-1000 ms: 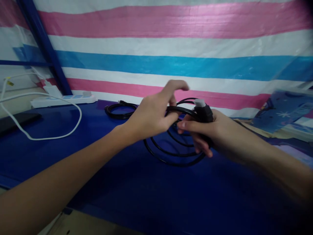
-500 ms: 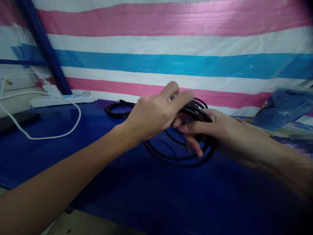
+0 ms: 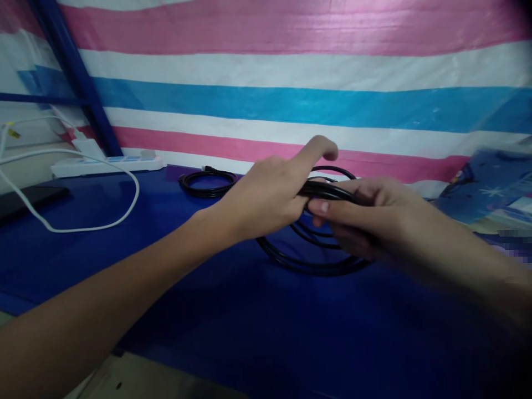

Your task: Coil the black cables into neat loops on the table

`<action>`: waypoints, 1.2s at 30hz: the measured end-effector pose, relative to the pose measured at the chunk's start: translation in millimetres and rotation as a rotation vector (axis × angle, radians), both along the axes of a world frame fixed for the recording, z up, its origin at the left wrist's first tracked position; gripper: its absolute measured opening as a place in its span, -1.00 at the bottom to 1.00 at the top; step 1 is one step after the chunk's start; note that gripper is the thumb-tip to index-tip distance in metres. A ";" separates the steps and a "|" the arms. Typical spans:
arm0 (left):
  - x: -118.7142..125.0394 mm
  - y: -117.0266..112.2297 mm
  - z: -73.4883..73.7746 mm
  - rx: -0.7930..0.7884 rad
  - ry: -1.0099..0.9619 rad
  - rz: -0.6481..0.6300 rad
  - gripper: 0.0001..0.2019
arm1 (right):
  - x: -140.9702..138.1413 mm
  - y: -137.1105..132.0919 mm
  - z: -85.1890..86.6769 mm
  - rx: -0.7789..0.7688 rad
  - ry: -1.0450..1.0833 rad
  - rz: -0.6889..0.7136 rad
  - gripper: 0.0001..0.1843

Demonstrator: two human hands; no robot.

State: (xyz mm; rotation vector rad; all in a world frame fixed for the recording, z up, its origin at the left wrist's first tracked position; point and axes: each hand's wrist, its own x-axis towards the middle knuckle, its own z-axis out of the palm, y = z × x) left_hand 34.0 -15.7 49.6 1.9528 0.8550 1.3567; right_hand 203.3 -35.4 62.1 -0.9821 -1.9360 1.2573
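Note:
A coil of black cable (image 3: pixel 310 265) is held upright over the blue table (image 3: pixel 233 327), its lower loops near the surface. My right hand (image 3: pixel 366 213) is wrapped round the top of the coil, thumb along the cable. My left hand (image 3: pixel 274 191) meets it from the left, pinching the cable at the top of the coil with the index finger raised. The cable's plug is hidden by the hands.
A second, smaller coiled black cable (image 3: pixel 206 183) lies behind my left hand. At far left are a white power strip (image 3: pixel 106 164), a looping white cord (image 3: pixel 103 221) and a dark flat device (image 3: pixel 27 198). A blue printed bag (image 3: pixel 484 185) lies at right. A striped tarp hangs behind.
The silver-tipped plug seen a second ago above my right hand is now out of sight. My left hand moved over the coil's top and now pinches the cable; the coil shifted slightly right.

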 end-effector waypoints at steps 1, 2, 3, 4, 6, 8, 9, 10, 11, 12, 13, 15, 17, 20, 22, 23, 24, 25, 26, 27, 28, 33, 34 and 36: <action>-0.1 2.8 -1.0 -0.049 -0.058 0.004 -0.59 | 2.2 2.6 -0.2 -0.064 0.054 0.010 -0.71; -0.6 6.4 -1.7 -0.084 -0.115 0.026 -0.60 | 4.0 5.5 -0.9 -0.110 0.111 0.021 -0.72; -1.5 10.5 -2.3 -0.106 -0.166 0.061 -0.66 | 4.9 8.1 -2.2 -0.135 0.168 0.028 -0.73; -2.6 14.4 -2.6 -0.121 -0.206 0.102 -0.73 | 4.8 10.1 -3.9 -0.143 0.225 0.035 -0.74; -4.6 20.2 -3.3 -0.152 -0.254 0.177 -0.88 | 2.0 11.5 -7.5 -0.128 0.317 0.034 -0.74; -5.0 21.7 -4.1 -0.206 -0.278 0.193 -0.94 | -2.2 9.9 -9.6 -0.105 0.385 0.017 -0.73; -4.7 20.8 -4.3 -0.247 -0.279 0.163 -0.95 | -3.7 8.5 -9.4 -0.098 0.418 0.003 -0.71; -4.2 19.3 -4.2 -0.292 -0.275 0.109 -0.95 | -4.2 7.1 -8.3 -0.096 0.447 -0.015 -0.68; -3.8 17.2 -3.6 -0.335 -0.271 0.035 -0.95 | -3.5 6.0 -6.4 -0.096 0.470 -0.036 -0.65; -3.6 14.8 -2.2 -0.369 -0.269 -0.047 -0.95 | -1.9 5.3 -3.8 -0.098 0.485 -0.058 -0.63; -3.8 12.3 -0.1 -0.389 -0.272 -0.127 -0.96 | 0.6 5.0 -1.0 -0.103 0.487 -0.075 -0.62; -5.5 7.3 5.8 -0.407 -0.279 -0.250 -0.96 | 6.2 5.5 3.8 -0.135 0.434 -0.072 -0.63; -8.4 3.0 11.8 -0.448 -0.236 -0.320 -0.91 | 9.5 6.2 5.8 -0.179 0.343 -0.031 -0.67; -11.3 -1.3 16.1 -0.540 -0.104 -0.356 -0.83 | 7.6 5.6 4.1 -0.211 0.251 -0.002 -0.69; -10.5 -2.5 15.9 -0.553 -0.097 -0.328 -0.75 | 3.9 4.9 2.2 -0.186 0.259 -0.023 -0.66; -9.4 -2.9 15.6 -0.550 -0.128 -0.313 -0.73 | 2.2 4.7 1.4 -0.156 0.276 -0.034 -0.64; -8.1 -3.2 15.4 -0.547 -0.175 -0.302 -0.72 | 0.9 4.9 0.7 -0.118 0.303 -0.045 -0.64; -6.7 -3.5 15.6 -0.543 -0.237 -0.296 -0.74 | 0.0 5.2 0.2 -0.079 0.339 -0.055 -0.66; -5.4 -3.8 16.2 -0.539 -0.307 -0.295 -0.77 | -0.5 5.7 -0.3 -0.042 0.379 -0.066 -0.69; -4.4 -4.0 17.3 -0.533 -0.385 -0.294 -0.80 | -0.7 6.1 -0.8 -0.011 0.423 -0.079 -0.72; -3.7 -4.1 18.7 -0.526 -0.467 -0.287 -0.79 | -0.8 6.3 -1.4 0.010 0.467 -0.092 -0.75; -3.2 -2.4 22.6 -0.519 -0.874 -0.256 -0.68 | -3.9 1.3 -5.0 0.079 0.533 -0.080 -0.69; -3.0 -1.9 22.0 -0.533 -0.932 -0.274 -0.68 | -5.3 -0.5 -5.7 0.096 0.516 -0.066 -0.63; -1.9 -1.7 20.0 -0.564 -1.011 -0.322 -0.69 | -8.2 -4.2 -7.5 0.148 0.498 -0.030 -0.60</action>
